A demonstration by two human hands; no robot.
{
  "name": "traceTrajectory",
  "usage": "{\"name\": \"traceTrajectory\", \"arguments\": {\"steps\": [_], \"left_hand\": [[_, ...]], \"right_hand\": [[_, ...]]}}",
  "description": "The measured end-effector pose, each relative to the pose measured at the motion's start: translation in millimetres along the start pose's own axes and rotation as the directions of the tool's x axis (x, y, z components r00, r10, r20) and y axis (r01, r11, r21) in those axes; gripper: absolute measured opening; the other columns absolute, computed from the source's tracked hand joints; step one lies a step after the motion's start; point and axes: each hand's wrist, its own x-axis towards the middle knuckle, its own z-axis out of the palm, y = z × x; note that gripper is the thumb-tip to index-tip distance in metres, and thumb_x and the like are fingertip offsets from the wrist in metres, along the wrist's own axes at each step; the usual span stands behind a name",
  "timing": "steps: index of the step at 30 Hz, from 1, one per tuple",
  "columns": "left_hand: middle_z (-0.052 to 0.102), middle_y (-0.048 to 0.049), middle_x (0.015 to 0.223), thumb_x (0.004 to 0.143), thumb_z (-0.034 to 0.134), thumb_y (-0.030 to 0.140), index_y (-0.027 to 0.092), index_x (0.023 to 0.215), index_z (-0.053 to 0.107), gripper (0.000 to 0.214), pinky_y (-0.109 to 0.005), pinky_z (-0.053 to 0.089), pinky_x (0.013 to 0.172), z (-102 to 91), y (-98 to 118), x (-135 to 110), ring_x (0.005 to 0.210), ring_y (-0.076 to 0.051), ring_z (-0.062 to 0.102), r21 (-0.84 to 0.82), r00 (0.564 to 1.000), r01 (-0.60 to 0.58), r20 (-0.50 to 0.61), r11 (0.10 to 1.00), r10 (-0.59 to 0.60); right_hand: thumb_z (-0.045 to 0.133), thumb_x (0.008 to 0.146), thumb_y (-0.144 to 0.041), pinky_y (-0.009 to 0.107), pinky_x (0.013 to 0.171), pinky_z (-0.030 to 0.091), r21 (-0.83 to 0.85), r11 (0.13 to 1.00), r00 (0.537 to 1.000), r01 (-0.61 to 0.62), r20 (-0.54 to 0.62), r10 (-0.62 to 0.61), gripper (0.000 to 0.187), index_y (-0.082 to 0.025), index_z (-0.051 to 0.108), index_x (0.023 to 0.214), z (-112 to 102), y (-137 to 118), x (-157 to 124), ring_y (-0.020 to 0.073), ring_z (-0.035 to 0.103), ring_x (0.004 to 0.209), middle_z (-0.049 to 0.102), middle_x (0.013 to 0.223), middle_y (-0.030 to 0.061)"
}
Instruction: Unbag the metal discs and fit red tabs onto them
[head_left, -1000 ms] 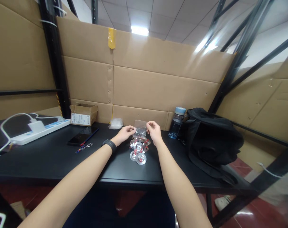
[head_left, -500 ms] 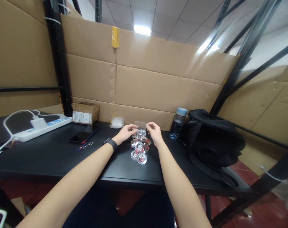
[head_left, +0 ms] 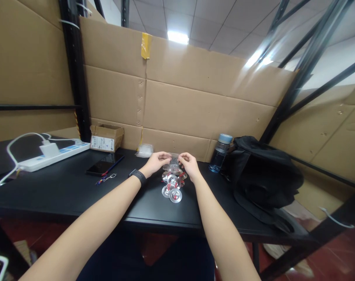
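My left hand (head_left: pixel 157 162), with a dark watch on its wrist, pinches the left edge of a small clear plastic bag (head_left: pixel 174 159). My right hand (head_left: pixel 189 165) is closed on the bag's right edge, so the bag is held between the two hands. Just below, towards me, lies a heap of small silver finger cymbals (head_left: pixel 175 195) with red cords. The cymbals nearest the bag partly overlap its lower end in view. Whether anything is inside the bag I cannot tell.
On the left are a phone (head_left: pixel 105 164), a keyring (head_left: pixel 106 178), a white power strip (head_left: pixel 54 156) and an open cardboard box (head_left: pixel 106 138). A clear wrapped packet (head_left: pixel 144 150) sits at the back. To the right stand a water bottle (head_left: pixel 220 153) and a black backpack (head_left: pixel 265 171).
The bag's upper part, which stood up above my fingers before, now sits lower between them. My right hand has moved slightly left, closer to my left hand.
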Motion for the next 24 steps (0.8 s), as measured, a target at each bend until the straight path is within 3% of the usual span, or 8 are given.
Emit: {"name": "traceTrajectory", "arguments": {"steps": [6,13,16,20,24], "left_hand": [[0.077,-0.0145,0.1,0.071,0.084,0.043,0.011,0.105,0.07,0.048,-0.036,0.058,0.081,1.0,1.3,-1.2,0.089,-0.023,0.073,-0.039,1.0,0.016,0.014,0.999,-0.016],[0.076,-0.0114,0.099,0.073,0.083,0.035,0.012,0.103,0.069,0.04,-0.035,0.058,0.083,-0.5,-1.6,0.7,0.088,-0.02,0.072,-0.023,1.0,0.011,-0.012,1.0,-0.011],[0.075,-0.0089,0.095,0.077,0.079,0.03,0.014,0.118,0.062,0.048,-0.033,0.057,0.081,-0.6,-1.3,-0.7,0.085,-0.018,0.072,-0.023,0.999,0.027,-0.032,0.999,-0.027],[0.075,-0.0067,0.097,0.078,0.076,0.023,0.02,0.138,0.043,0.068,-0.03,0.056,0.079,-1.7,-2.2,-1.6,0.082,-0.016,0.071,-0.004,0.996,0.01,-0.084,1.0,-0.01],[0.074,-0.0095,0.106,0.075,0.077,0.025,0.017,0.117,0.057,0.047,-0.03,0.056,0.082,-5.1,-3.4,0.7,0.092,-0.018,0.071,0.071,0.99,-0.063,-0.121,0.995,0.071]], "right_hand": [[0.084,0.061,-0.033,0.029,0.065,0.052,0.026,1.0,0.996,0.011,0.091,-0.013,0.04,-0.021,0.063,0.093,1.6,4.2,-1.3,0.015,0.062,0.063,0.067,0.074,-0.0015],[0.084,0.063,-0.034,0.033,0.075,0.055,0.021,0.999,0.998,0.026,0.051,-0.027,0.039,-0.02,0.064,0.094,-1.1,7.7,0.6,0.0182,0.068,0.07,0.072,0.075,0.0011],[0.084,0.064,-0.036,0.033,0.076,0.055,0.038,0.999,0.999,0.021,0.029,-0.023,0.044,-0.02,0.062,0.099,-1.9,8.0,1.0,0.019,0.069,0.071,0.073,0.076,0.0013],[0.085,0.063,-0.039,0.03,0.069,0.052,0.02,0.999,0.999,0.042,0.009,-0.043,0.042,-0.021,0.059,0.091,-3.0,6.1,0.7,0.0173,0.066,0.064,0.07,0.069,-0.0002],[0.085,0.063,-0.04,0.027,0.061,0.047,0.023,0.998,0.998,0.055,-0.019,-0.055,0.04,-0.022,0.054,0.08,-3.9,6.1,1.2,0.0156,0.062,0.061,0.065,0.066,-0.0022]]}}
